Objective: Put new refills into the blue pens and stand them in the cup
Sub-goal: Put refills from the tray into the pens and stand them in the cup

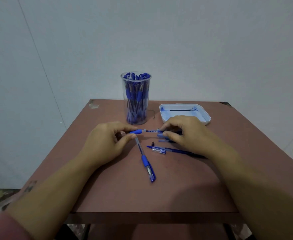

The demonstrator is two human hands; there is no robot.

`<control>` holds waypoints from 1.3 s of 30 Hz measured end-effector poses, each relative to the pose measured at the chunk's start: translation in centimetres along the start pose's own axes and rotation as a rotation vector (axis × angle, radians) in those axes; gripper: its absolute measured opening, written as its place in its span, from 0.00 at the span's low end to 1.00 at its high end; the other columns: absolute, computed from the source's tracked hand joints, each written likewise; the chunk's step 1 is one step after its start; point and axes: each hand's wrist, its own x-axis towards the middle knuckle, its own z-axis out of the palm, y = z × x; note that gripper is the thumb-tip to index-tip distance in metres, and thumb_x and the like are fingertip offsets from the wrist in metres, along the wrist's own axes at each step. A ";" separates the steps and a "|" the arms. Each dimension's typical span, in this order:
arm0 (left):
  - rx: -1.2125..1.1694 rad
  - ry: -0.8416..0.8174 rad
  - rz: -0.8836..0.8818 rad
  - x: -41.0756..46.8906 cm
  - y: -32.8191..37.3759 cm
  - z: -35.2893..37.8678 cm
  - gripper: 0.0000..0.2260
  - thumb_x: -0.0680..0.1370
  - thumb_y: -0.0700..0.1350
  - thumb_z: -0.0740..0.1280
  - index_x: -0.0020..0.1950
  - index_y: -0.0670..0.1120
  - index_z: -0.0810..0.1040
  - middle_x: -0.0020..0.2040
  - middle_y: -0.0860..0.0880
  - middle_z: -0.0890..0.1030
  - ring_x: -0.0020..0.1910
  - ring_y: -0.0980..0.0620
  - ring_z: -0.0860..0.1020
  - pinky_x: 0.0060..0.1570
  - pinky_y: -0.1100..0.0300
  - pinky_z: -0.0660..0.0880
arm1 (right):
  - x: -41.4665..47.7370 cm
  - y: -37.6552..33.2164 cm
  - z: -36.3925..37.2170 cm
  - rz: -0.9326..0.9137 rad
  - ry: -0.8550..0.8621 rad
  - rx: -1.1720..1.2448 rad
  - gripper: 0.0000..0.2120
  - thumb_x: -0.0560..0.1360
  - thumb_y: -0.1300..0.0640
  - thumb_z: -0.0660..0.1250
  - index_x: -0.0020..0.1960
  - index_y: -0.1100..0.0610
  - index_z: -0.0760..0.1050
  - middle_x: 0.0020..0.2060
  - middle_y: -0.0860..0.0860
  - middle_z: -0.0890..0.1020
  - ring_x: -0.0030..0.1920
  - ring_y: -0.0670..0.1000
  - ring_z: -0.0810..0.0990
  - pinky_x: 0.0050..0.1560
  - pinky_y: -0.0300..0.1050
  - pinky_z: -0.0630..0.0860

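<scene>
Fingers of the left hand (106, 144) pinch the pen (149, 131) at its blue grip. The right hand (189, 132) pinches its clear barrel, and the pen lies level between them.

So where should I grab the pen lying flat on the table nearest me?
Pinch the pen at its blue rubber grip, coming straight down from above, thumb and finger on its two long sides. It lies flat on the table with bare space either side there, while its far end sits close under the left hand.
</scene>
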 end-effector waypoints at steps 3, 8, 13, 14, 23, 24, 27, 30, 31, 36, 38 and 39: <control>-0.003 -0.007 -0.006 0.0 0.0 0.0 0.10 0.74 0.51 0.72 0.54 0.62 0.82 0.36 0.69 0.76 0.39 0.60 0.77 0.37 0.65 0.71 | 0.0 -0.2 0.0 -0.009 0.011 0.006 0.05 0.76 0.56 0.70 0.51 0.48 0.82 0.44 0.43 0.82 0.46 0.42 0.79 0.49 0.38 0.76; -0.010 -0.026 -0.004 0.0 -0.2 0.0 0.10 0.75 0.51 0.72 0.55 0.62 0.82 0.39 0.66 0.79 0.38 0.59 0.78 0.38 0.62 0.74 | 0.0 -0.2 0.0 -0.015 0.023 -0.002 0.06 0.75 0.56 0.70 0.50 0.47 0.82 0.43 0.42 0.80 0.46 0.40 0.77 0.47 0.33 0.73; -0.031 -0.044 -0.007 0.1 -0.2 0.0 0.10 0.75 0.51 0.72 0.55 0.60 0.83 0.38 0.67 0.78 0.40 0.61 0.77 0.38 0.67 0.70 | 0.0 -0.1 -0.1 0.006 0.012 0.020 0.06 0.75 0.55 0.71 0.49 0.44 0.81 0.43 0.41 0.80 0.47 0.38 0.76 0.47 0.29 0.72; -0.042 -0.042 -0.015 0.1 -0.3 0.0 0.10 0.75 0.51 0.72 0.55 0.60 0.83 0.39 0.65 0.79 0.39 0.59 0.78 0.38 0.66 0.71 | 0.0 -0.2 -0.1 0.008 0.006 0.032 0.06 0.75 0.55 0.71 0.48 0.44 0.81 0.43 0.41 0.80 0.47 0.39 0.76 0.47 0.30 0.72; -0.075 -0.067 -0.034 0.0 -0.3 -0.1 0.08 0.74 0.54 0.71 0.53 0.60 0.83 0.40 0.65 0.81 0.39 0.59 0.78 0.39 0.65 0.72 | 0.2 0.1 0.4 -0.087 0.033 -0.017 0.06 0.74 0.54 0.72 0.50 0.44 0.82 0.41 0.39 0.79 0.47 0.41 0.74 0.47 0.35 0.70; -0.079 -0.082 -0.022 0.0 -0.2 -0.1 0.09 0.74 0.55 0.70 0.53 0.60 0.84 0.41 0.64 0.81 0.39 0.60 0.78 0.40 0.63 0.74 | 0.3 0.0 0.6 -0.127 0.040 -0.042 0.06 0.74 0.54 0.72 0.50 0.45 0.83 0.40 0.37 0.79 0.46 0.40 0.73 0.46 0.35 0.69; -0.083 -0.090 0.013 0.0 0.3 0.1 0.10 0.74 0.56 0.69 0.53 0.59 0.84 0.43 0.63 0.82 0.40 0.60 0.79 0.40 0.60 0.76 | 0.5 -0.6 1.3 -0.230 0.063 -0.099 0.08 0.74 0.53 0.72 0.52 0.46 0.83 0.39 0.33 0.77 0.44 0.39 0.72 0.49 0.40 0.68; -0.083 -0.068 0.007 0.1 0.1 0.0 0.09 0.75 0.54 0.70 0.54 0.59 0.83 0.43 0.63 0.82 0.40 0.61 0.78 0.40 0.62 0.74 | 0.3 -0.6 1.0 -0.172 0.082 -0.106 0.17 0.72 0.47 0.73 0.59 0.44 0.77 0.45 0.36 0.78 0.47 0.41 0.71 0.54 0.45 0.69; -0.079 -0.062 0.004 0.1 0.0 0.0 0.09 0.75 0.55 0.70 0.54 0.59 0.83 0.42 0.63 0.82 0.39 0.60 0.77 0.40 0.62 0.74 | 0.2 -0.5 0.8 -0.142 0.088 -0.110 0.17 0.72 0.46 0.73 0.59 0.43 0.76 0.45 0.36 0.77 0.48 0.41 0.71 0.55 0.46 0.69; -0.086 -0.046 -0.007 0.0 0.0 0.1 0.11 0.73 0.58 0.68 0.54 0.60 0.83 0.41 0.64 0.81 0.39 0.58 0.78 0.39 0.63 0.74 | 0.2 -0.3 1.1 -0.161 0.082 -0.099 0.05 0.75 0.52 0.70 0.48 0.43 0.76 0.39 0.35 0.75 0.46 0.40 0.71 0.53 0.51 0.72; -0.083 -0.051 -0.002 0.0 0.1 0.1 0.11 0.73 0.58 0.68 0.54 0.60 0.83 0.41 0.64 0.82 0.39 0.58 0.78 0.39 0.60 0.75 | 0.3 -0.4 1.6 -0.172 0.062 -0.070 0.07 0.76 0.53 0.69 0.53 0.44 0.80 0.40 0.34 0.75 0.47 0.39 0.71 0.53 0.48 0.71; -0.085 -0.048 -0.002 0.0 0.1 0.1 0.11 0.73 0.57 0.68 0.54 0.61 0.83 0.41 0.64 0.82 0.39 0.57 0.78 0.39 0.59 0.76 | 0.4 -0.5 1.6 -0.179 0.057 -0.059 0.09 0.76 0.52 0.69 0.56 0.43 0.80 0.42 0.33 0.75 0.48 0.38 0.71 0.54 0.46 0.70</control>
